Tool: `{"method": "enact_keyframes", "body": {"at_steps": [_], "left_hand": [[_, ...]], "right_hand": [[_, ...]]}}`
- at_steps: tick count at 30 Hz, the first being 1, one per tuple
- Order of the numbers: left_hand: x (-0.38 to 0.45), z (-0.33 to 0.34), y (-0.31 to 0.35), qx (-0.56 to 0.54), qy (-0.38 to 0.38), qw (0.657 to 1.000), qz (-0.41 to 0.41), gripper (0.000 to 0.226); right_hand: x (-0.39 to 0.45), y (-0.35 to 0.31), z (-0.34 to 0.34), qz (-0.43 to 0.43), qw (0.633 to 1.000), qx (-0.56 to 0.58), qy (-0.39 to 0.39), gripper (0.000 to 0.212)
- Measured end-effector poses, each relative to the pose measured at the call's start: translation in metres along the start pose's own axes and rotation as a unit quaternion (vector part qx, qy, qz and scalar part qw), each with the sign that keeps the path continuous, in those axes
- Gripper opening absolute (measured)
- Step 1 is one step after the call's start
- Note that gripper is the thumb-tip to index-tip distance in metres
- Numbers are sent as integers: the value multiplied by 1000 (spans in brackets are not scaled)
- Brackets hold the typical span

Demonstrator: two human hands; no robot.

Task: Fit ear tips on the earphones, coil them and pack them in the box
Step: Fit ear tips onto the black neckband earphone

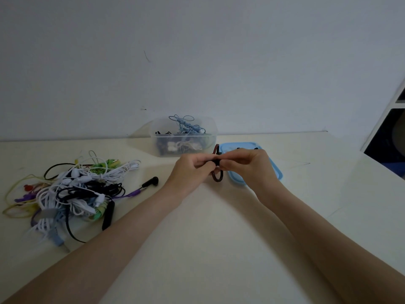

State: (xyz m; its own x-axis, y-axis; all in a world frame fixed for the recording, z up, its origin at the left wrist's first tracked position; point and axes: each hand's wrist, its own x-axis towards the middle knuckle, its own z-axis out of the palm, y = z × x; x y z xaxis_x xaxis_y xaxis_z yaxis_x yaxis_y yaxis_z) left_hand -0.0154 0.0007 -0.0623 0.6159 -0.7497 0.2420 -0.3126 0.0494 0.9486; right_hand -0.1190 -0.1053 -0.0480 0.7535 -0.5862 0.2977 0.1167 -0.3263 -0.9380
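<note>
I'm holding a coiled dark reddish-brown earphone cable [217, 175] up over the white table [219, 238], both hands meeting in the middle; my left hand [190, 170] is pinching the coil from the left with fingers curled tight around it, and my right hand [247, 166] is pinching it from the right, thumb and fingertips closed on the same bundle; the loop is sticking out above and below where my fingers meet, standing more or less upright; can't tell if the ear tips are on this one, my fingers are hiding the buds. The clear plastic box [183, 137] is sitting at the back by the wall, just beyond my hands, with a light blue coiled pair [186, 125] piled on top of other sets inside; its blue lid [247, 150] is lying flat on the table right behind my right hand. Off to the left, well apart, there's the tangled heap of earphones [68, 191], white, black, green, purple and yellow cables all mixed; a black earbud [151, 182] is poking out of its right edge.
</note>
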Motion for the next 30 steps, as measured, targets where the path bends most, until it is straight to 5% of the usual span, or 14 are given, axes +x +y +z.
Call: {"method": "enact_keyframes", "body": {"at_steps": [8, 22, 30], "left_hand": [[1, -6, -1, -96, -6, 995, -26, 21], [-1, -7, 6, -37, 6, 999, 9, 29], [-1, -16, 7, -36, -47, 998, 10, 34]], "right_hand": [[-1, -2, -2, 4, 1000, 8, 5, 24], [-1, 3, -1, -12, 998, -45, 50, 20], [-1, 3, -5, 20, 1000, 20, 6, 18]]}}
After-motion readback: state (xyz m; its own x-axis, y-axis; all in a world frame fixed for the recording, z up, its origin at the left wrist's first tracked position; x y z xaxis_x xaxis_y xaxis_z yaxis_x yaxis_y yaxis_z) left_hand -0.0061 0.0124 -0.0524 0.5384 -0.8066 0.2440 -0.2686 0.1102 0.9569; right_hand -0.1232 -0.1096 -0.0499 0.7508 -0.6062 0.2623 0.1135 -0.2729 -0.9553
